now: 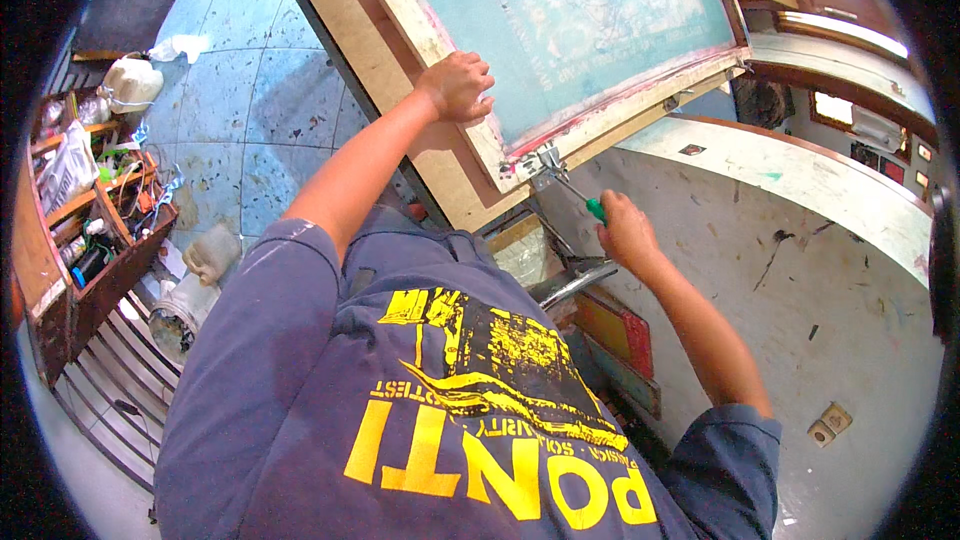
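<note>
A screen printing frame (470, 145) with pale wooden edges and teal mesh (600, 30) lies over a brown board (345, 15). My left hand (457, 87) is closed around the frame's left edge near its near corner. In my right hand (628, 232) is a screwdriver (596, 209) with a green handle. Its metal shaft reaches up to a metal hinge clamp (549, 169) at the frame's near corner. Whether the tip sits in a screw is too small to tell.
A wooden crate (120, 285) of bottles, bags and tools stands at left above a slatted rack (110, 390). A plastic jug (132, 83) rests near it, and a stained bucket (185, 310) is lower. At right runs a white wall (760, 270) with a socket (828, 425).
</note>
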`<state>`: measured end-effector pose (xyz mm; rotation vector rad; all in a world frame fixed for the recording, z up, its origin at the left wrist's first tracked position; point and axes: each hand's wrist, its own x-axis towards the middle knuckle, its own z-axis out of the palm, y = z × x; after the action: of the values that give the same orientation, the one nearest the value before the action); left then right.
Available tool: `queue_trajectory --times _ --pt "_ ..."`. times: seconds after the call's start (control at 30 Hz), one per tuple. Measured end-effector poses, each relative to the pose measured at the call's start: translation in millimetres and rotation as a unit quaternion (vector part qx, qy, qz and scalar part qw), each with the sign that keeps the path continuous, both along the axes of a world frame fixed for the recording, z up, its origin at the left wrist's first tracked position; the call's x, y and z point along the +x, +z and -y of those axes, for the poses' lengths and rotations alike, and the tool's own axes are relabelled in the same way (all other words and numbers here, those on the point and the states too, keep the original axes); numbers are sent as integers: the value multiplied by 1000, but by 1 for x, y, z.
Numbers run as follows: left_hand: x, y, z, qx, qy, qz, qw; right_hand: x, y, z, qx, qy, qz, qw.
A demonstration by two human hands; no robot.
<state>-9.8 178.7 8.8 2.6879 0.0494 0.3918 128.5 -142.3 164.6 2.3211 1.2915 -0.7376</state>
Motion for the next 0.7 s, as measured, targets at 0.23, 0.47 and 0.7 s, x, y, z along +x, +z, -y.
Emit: queue_trajectory --times 0.23,0.47,0.7 --pt "0 5 2 -27 -5 -2 1000 14 0 -2 56 44 3 997" --pt "1 -1 0 -26 -5 7 1000 22 1 -6 16 -493 -227 840" --pt "-1 -2 1 -28 0 8 1000 18 5 -1 66 248 60 965"
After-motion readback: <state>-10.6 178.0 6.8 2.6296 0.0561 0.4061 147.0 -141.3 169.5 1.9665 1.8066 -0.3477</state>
